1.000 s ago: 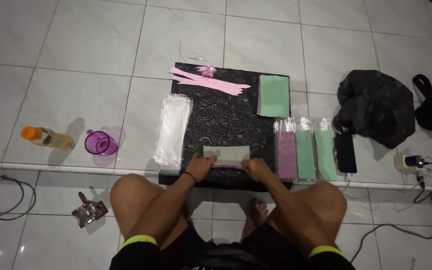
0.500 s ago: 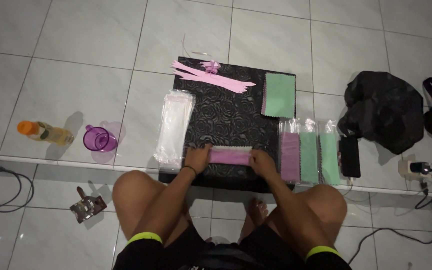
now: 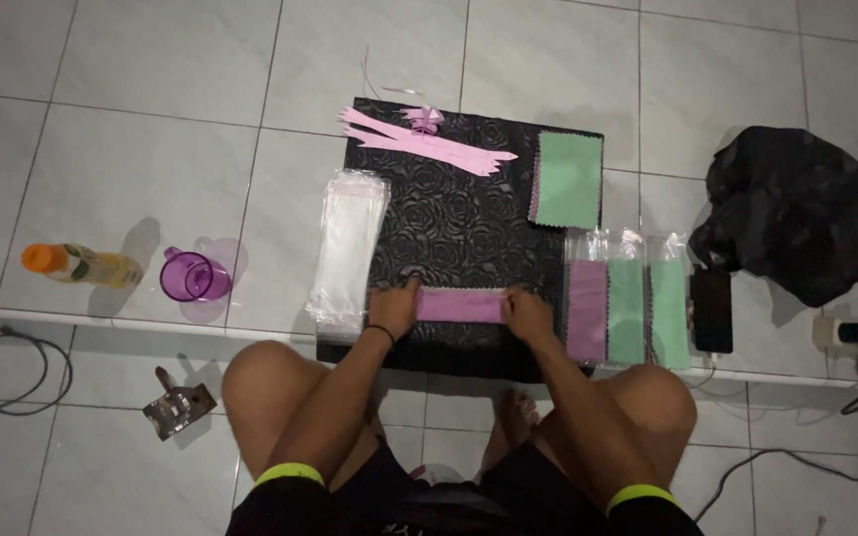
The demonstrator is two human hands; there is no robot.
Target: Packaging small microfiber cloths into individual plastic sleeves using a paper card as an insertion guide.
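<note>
A narrow strip of pink cloth is pinned flat between the two hands, on the near part of a black mat embossed with roses. The strip is long and low, a soft lilac-pink, with a fine zigzag upper edge. Its left end is pressed down by the left hand, whose fingers are laid flat and close together over the cloth; a dark band is worn at that wrist. Its right end is held down in the same way by the right hand, with the fingers closed onto the cloth rather than spread.

Just beyond the left hand, on its outer side, a stack of clear plastic sleeves is laid lengthwise, half on the mat's edge and half on the white tiles. Further out on that side a translucent purple cup is stood, and past it a small bottle with an orange cap is laid on its side; its label cannot be made out.

Just outside the right hand, three bagged cloths are set side by side in clear wrappers, one pink and two green. A dark phone is placed beside them, and a black plastic bag lies farther off.

Ahead of the hands, at the mat's far edge, pink paper strips are fanned out, and a green cloth with pinked edges is laid flat to their right.
</note>
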